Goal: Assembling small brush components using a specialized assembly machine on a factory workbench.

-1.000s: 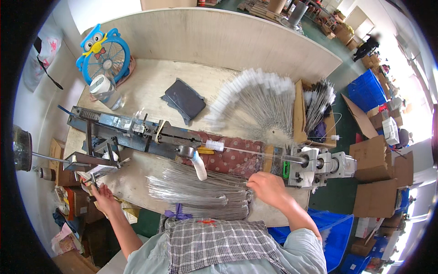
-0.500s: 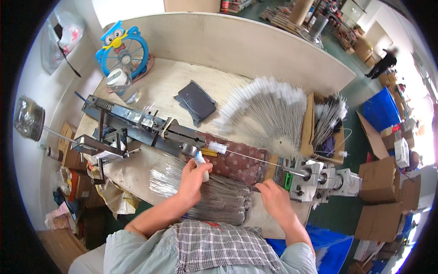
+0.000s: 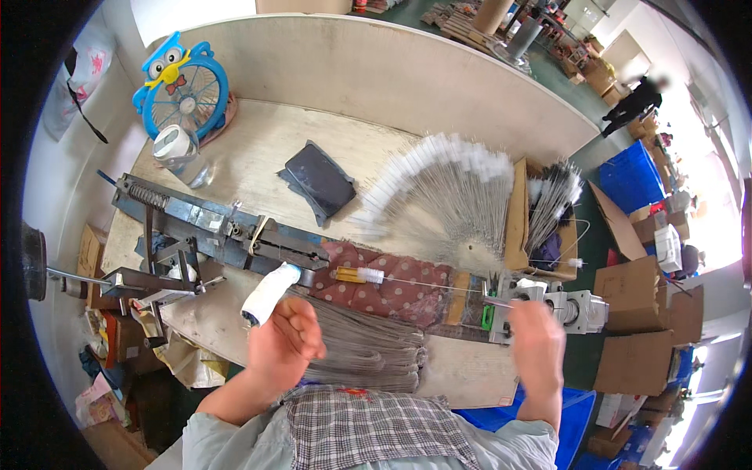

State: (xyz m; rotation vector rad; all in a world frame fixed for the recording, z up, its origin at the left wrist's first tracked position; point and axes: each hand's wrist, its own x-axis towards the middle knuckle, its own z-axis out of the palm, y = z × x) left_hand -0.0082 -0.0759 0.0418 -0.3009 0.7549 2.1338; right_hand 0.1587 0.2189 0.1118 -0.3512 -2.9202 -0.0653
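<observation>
Brush-making bench: left hand (image 3: 283, 345), loosely clenched with a taped finger, rests on the wire stack (image 3: 360, 352); right hand (image 3: 536, 338), grip not discernible, meets the machine head (image 3: 548, 301). One brush (image 3: 372, 276) lies stretched on the jig; many finished brushes (image 3: 442, 196) fan behind, many wires remain

A blue fan (image 3: 182, 92) stands at the far left corner of the surface (image 3: 258, 149); a dark tray (image 3: 319, 178) lies near it.

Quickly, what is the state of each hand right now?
Left hand: curled closed over the pile of thin grey wires; the grasp itself cannot be told.
Right hand: blurred, at the small grey metal machine; cannot be told.
</observation>
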